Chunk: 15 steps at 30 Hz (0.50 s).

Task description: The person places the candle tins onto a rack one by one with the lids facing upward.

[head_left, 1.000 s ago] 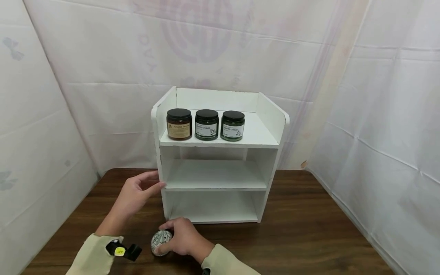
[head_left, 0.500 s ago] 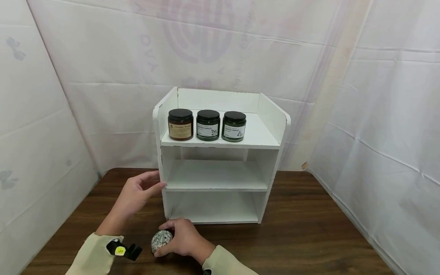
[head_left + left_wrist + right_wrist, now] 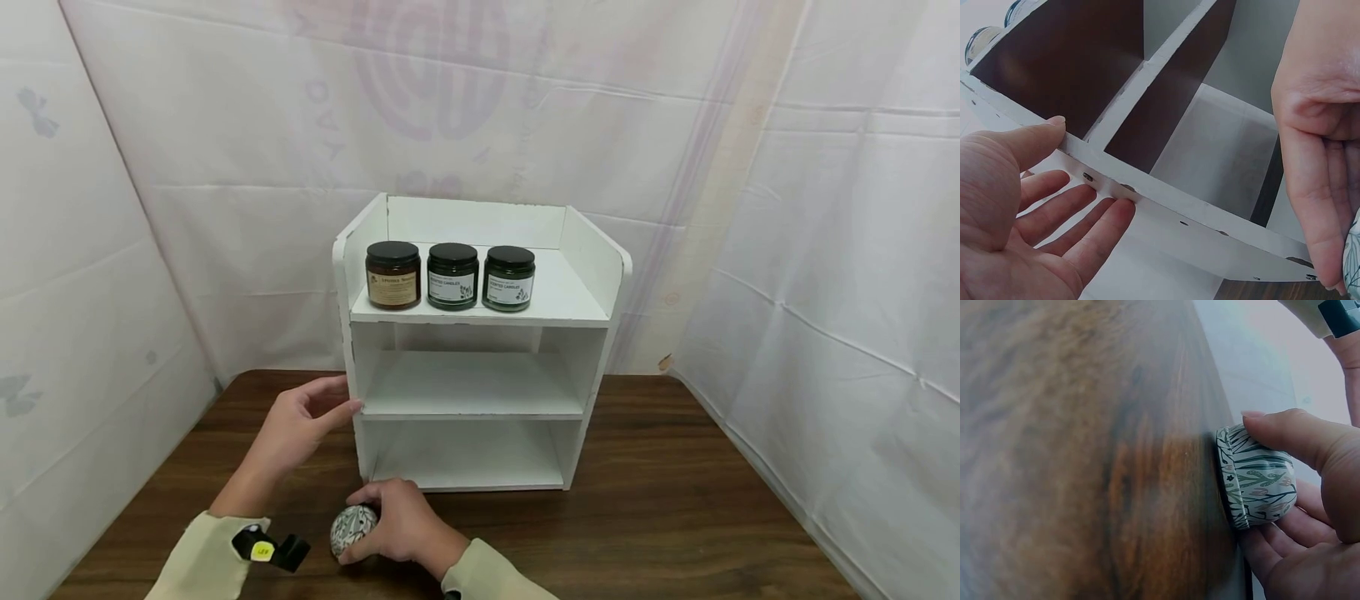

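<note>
Patterned tin (image 3: 351, 527) on table (image 3: 675, 517), within right-hand fingers (image 3: 378, 492).

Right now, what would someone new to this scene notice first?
Probably the white shelf unit standing on the dark wooden table, with three black-lidded candle jars lined up on its top shelf. In front of it, the right hand grips a small leaf-patterned tin on the table, while the left hand touches the unit's left side.
</note>
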Tool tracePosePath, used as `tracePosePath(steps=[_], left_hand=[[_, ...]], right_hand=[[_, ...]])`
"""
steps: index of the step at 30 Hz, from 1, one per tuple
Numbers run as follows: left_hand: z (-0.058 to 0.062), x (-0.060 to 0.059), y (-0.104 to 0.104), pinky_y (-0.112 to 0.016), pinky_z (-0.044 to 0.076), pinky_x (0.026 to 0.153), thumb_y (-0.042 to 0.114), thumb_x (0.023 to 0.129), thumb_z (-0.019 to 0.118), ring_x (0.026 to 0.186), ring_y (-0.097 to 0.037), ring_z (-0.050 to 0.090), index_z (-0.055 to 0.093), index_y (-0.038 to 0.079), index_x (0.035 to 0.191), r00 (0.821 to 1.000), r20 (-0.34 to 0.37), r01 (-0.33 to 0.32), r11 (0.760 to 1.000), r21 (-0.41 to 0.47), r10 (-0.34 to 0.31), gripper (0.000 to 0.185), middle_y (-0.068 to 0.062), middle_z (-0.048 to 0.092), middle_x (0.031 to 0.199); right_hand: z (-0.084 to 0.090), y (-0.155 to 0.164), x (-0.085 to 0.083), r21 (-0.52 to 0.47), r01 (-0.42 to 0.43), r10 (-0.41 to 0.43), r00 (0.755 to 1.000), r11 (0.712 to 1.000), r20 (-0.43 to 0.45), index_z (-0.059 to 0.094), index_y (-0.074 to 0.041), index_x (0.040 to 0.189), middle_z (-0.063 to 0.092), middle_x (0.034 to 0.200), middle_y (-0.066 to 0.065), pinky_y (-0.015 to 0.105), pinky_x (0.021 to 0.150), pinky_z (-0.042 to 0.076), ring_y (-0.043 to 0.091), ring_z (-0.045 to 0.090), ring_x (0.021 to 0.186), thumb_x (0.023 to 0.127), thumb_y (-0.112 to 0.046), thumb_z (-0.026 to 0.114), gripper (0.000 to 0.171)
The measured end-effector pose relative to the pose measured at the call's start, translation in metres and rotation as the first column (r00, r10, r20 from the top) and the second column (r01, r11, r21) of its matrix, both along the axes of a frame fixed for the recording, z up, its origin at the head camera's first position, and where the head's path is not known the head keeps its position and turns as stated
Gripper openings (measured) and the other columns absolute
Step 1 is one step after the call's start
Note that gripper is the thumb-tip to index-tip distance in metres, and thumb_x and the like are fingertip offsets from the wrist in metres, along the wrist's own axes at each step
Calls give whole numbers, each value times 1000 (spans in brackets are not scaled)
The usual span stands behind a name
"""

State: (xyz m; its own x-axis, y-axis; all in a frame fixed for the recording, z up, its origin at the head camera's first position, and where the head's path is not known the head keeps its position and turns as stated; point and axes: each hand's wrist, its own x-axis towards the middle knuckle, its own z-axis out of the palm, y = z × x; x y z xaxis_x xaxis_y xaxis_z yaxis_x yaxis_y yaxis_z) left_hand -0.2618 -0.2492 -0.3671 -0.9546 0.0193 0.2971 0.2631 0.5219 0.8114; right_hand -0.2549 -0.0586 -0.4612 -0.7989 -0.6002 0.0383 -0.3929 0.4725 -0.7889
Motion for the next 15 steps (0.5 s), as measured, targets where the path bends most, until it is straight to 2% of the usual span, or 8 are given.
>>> tracePosePath(steps=[7,15], left_hand=[[-2,0,-1,-22,55,82,41,97,71,104,-3,66,61,9,141,1000,-3,9,1000,11,-9,55,-14,66,137],[-2,0,-1,-22,56,82,41,97,71,105,-5,66,61,9,141,1000,-4,15,1000,18,-15,55,-15,67,135]], right_hand=[[-3,1,1,-24,9,-9,1000,1000,-7,77,-19,115,71,102,-19,15,80,48,-7,57,90,67,-22,98,52],[-1,4,4,-47,34,-33,999,998,31,78,-22,112,70,100,-20,16,80,48,-7,57,89,67,-21,98,49]])
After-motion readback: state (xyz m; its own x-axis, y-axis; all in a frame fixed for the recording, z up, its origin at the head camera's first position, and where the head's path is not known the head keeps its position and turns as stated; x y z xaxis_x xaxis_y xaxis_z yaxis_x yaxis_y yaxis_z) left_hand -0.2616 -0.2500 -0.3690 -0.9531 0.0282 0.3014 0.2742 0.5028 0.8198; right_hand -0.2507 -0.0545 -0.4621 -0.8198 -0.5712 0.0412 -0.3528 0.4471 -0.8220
